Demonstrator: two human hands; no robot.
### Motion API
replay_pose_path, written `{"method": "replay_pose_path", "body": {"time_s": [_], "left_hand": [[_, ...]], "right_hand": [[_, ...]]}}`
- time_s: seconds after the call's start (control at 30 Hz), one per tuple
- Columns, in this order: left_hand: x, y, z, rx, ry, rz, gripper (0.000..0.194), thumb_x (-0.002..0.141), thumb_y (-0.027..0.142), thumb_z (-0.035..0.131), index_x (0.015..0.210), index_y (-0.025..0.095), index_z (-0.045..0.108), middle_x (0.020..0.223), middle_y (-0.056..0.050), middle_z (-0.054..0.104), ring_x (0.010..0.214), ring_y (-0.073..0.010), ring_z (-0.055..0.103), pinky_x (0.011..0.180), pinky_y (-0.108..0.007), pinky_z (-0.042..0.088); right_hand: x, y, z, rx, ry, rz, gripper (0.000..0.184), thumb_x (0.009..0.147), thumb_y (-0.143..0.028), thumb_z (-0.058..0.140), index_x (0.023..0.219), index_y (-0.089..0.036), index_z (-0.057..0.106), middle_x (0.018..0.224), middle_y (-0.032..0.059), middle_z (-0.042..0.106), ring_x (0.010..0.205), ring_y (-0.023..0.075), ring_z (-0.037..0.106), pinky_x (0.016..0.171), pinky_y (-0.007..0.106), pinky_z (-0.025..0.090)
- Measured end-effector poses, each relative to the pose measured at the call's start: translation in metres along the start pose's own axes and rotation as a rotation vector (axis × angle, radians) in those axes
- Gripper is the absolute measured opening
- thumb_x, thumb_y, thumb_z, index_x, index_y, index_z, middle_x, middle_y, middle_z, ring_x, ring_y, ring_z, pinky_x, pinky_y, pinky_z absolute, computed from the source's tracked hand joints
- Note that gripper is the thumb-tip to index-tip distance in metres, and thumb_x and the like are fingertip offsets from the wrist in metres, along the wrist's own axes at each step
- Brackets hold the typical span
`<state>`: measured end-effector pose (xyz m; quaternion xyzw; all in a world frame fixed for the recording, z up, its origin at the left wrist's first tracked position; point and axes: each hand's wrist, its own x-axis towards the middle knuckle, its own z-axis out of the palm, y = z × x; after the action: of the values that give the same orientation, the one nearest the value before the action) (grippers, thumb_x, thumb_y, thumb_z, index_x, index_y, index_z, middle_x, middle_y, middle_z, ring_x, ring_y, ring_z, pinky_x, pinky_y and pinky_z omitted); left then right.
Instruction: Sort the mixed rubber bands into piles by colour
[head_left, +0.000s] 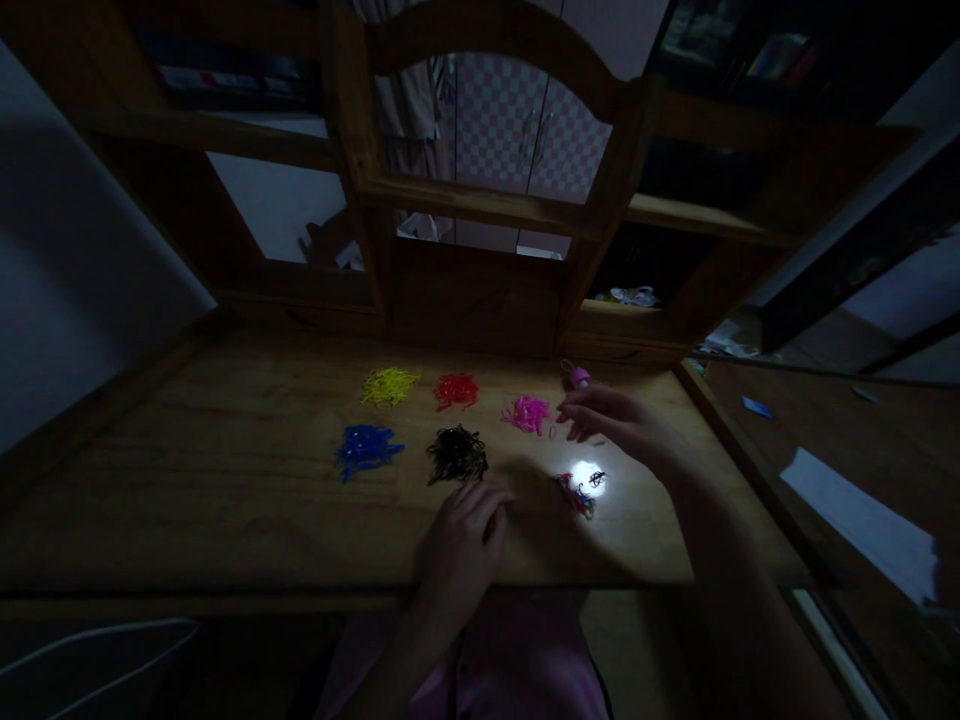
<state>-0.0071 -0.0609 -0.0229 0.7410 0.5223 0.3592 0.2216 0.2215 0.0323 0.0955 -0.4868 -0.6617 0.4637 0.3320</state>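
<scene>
My right hand (619,425) hovers just right of the pink rubber band pile (529,413), fingers bent and slightly apart; nothing shows between them. Beneath its fingertips a single pink band (553,433) lies on the wood. My left hand (466,525) rests on the near part of the table, fingers loosely stretched, close below the black rubber band pile (457,455). Further piles are blue (366,448), yellow (389,385) and red (456,391). Right of my left hand sits a mixed-colour heap (577,498), with a few black bands (597,479) beside it.
A bright light spot (583,470) falls near the mixed heap. Behind my right hand stands a small pink object with a loop (578,377). A wooden shelf unit (480,300) rises at the table's back. White paper (862,520) lies on a surface to the right.
</scene>
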Motion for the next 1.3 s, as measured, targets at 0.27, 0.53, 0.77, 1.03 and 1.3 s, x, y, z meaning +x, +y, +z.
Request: {"method": "replay_pose_path", "body": {"time_s": [0.27,0.53,0.77,1.03,1.3], "left_hand": [[0.014,0.028,0.017,-0.094,-0.078,0.034,0.018,0.092,0.014,0.052,0.1,0.025,0.064,0.101,-0.001,0.067,0.097,-0.0183,0.062,0.087,-0.032,0.049],[0.043,0.036,0.044,0.053,-0.126,0.002,0.022,0.094,0.014,0.05,0.112,0.023,0.06,0.108,-0.004,0.062,0.102,-0.0203,0.058,0.09,-0.033,0.046],[0.066,0.037,0.061,0.284,-0.191,0.056,0.006,0.089,0.023,0.062,0.094,0.021,0.06,0.099,-0.004,0.059,0.098,-0.0225,0.053,0.087,-0.034,0.042],[0.067,0.038,0.043,0.205,-0.161,0.06,0.01,0.087,0.027,0.066,0.084,0.021,0.058,0.092,-0.003,0.062,0.092,-0.0226,0.056,0.084,-0.035,0.042],[0.063,0.043,0.017,0.032,-0.233,0.065,0.012,0.088,0.012,0.06,0.088,0.022,0.066,0.093,-0.003,0.07,0.092,-0.0216,0.062,0.086,-0.035,0.045]], "right_hand": [[-0.107,0.079,-0.017,-0.273,0.228,0.235,0.03,0.083,-0.045,0.065,0.095,-0.018,0.071,0.087,0.0077,0.074,0.072,0.0207,0.069,0.063,0.03,0.054],[-0.137,0.089,0.043,-0.249,0.51,0.207,0.026,0.086,-0.044,0.064,0.095,-0.02,0.069,0.088,0.0066,0.072,0.079,0.0207,0.067,0.069,0.03,0.051],[-0.135,0.095,0.042,-0.201,0.582,0.194,0.023,0.09,-0.041,0.059,0.091,-0.02,0.068,0.084,0.0043,0.071,0.077,0.0193,0.066,0.068,0.028,0.049],[-0.132,0.097,0.042,-0.164,0.587,0.197,0.021,0.089,-0.039,0.06,0.091,-0.02,0.068,0.084,0.0045,0.071,0.074,0.0191,0.066,0.066,0.027,0.049],[-0.131,0.099,0.043,-0.176,0.601,0.197,0.024,0.09,-0.043,0.059,0.092,-0.021,0.068,0.087,0.0053,0.072,0.08,0.0216,0.067,0.071,0.03,0.05]]}}
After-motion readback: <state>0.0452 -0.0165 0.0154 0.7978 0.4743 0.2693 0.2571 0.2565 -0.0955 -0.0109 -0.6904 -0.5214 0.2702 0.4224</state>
